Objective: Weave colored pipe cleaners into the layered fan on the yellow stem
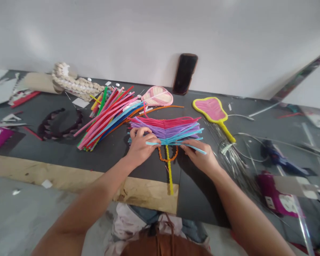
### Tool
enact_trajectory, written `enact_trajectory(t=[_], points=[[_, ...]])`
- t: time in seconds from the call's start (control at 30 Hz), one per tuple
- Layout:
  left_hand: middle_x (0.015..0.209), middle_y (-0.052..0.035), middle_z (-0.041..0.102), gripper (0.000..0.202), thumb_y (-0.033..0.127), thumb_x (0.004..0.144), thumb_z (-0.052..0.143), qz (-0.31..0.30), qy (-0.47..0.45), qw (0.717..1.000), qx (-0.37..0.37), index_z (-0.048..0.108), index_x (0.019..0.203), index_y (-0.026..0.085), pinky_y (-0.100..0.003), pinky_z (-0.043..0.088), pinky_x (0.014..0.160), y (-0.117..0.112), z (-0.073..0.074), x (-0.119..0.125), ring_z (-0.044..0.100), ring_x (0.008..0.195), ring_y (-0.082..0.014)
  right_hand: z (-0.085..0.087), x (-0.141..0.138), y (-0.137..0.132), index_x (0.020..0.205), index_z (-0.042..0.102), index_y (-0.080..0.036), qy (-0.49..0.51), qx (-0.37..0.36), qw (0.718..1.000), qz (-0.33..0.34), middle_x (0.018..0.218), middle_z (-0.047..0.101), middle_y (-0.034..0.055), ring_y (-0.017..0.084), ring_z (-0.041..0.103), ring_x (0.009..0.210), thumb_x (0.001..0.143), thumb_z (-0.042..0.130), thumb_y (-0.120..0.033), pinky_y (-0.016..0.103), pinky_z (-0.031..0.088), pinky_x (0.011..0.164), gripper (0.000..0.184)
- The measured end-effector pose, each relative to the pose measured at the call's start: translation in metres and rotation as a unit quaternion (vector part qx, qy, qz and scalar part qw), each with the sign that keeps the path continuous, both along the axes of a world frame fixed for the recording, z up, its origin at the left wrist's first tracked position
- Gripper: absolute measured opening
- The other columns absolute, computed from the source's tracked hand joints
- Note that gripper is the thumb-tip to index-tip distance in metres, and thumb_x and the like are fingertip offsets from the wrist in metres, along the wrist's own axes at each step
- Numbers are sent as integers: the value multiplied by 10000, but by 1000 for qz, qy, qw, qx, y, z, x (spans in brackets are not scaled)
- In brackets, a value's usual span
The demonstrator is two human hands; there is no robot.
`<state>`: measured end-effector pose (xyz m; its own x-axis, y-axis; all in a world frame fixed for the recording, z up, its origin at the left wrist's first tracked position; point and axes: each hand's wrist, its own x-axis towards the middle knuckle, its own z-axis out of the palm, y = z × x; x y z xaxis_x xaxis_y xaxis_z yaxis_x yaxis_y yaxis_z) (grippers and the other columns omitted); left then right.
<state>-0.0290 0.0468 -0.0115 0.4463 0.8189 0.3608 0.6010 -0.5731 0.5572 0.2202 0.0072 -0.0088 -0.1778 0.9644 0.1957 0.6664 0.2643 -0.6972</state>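
In front of me on the dark table lies a fan-like piece of pipe cleaners (pixel 165 127), banded red, purple and light blue. A yellow pipe-cleaner stem (pixel 170 174) runs down from its middle, and an orange loop (pixel 168 160) crosses that stem. My left hand (pixel 142 144) is closed at the lower left edge, a light blue pipe cleaner between thumb and fingers. At the lower right edge my right hand (pixel 198 154) pinches a light blue pipe cleaner (pixel 196 148) whose end sticks out past the fingers.
A bundle of coloured pipe cleaners (pixel 109 121) lies left. Behind are a pink leaf-shaped piece (pixel 158 96) and a phone (pixel 185 74) leaning on the wall. Right are a yellow-rimmed pink piece (pixel 209 109), silver strands (pixel 233 170) and a purple glue gun (pixel 278 199). A dark headband (pixel 60 124) lies left.
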Motion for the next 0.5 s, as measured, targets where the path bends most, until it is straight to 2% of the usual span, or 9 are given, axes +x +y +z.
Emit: enact_trajectory(t=[0.07, 0.2, 0.37, 0.43, 0.5], points=[[882, -24, 741, 205, 406, 915, 572, -7, 1, 1000, -10, 752, 859, 325, -507, 100, 1012, 0, 1, 0, 472, 1098, -281, 0, -3, -1, 910, 682, -229, 14, -29, 999, -17, 781, 714, 36, 171, 671, 666, 913, 509, -391, 283, 524, 665, 237], [868, -39, 726, 228, 356, 931, 536, -12, 10, 1000, -18, 726, 819, 298, -535, 101, 1011, 1, -1, 2, 466, 1113, -288, 1, -9, 0, 979, 667, -238, 22, -77, 996, -32, 881, 731, 48, 164, 662, 592, 909, 498, -422, 294, 540, 600, 259], [872, -47, 698, 194, 329, 912, 552, -12, 8, 1000, 5, 696, 792, 276, -535, 102, 1025, 0, -9, 2, 462, 1119, -288, -1, -15, 3, 947, 689, -239, -46, -8, 999, 5, 971, 744, 73, 219, 703, 895, 885, 516, -327, 346, 547, 823, 203], [886, -48, 690, 180, 334, 903, 559, -17, -10, 1000, 2, 694, 799, 273, -532, 89, 1040, 0, -11, 2, 456, 1119, -286, 0, -16, 3, 949, 692, -241, -71, -1, 997, 10, 972, 747, 75, 218, 702, 905, 890, 500, -305, 345, 545, 823, 211], [889, -47, 686, 175, 334, 901, 558, -19, -26, 999, -9, 692, 807, 271, -530, 78, 1050, 0, -12, 2, 453, 1112, -284, 4, -17, 2, 977, 689, -241, -95, -13, 995, 7, 965, 748, 74, 206, 707, 835, 904, 478, -294, 323, 549, 755, 229]])
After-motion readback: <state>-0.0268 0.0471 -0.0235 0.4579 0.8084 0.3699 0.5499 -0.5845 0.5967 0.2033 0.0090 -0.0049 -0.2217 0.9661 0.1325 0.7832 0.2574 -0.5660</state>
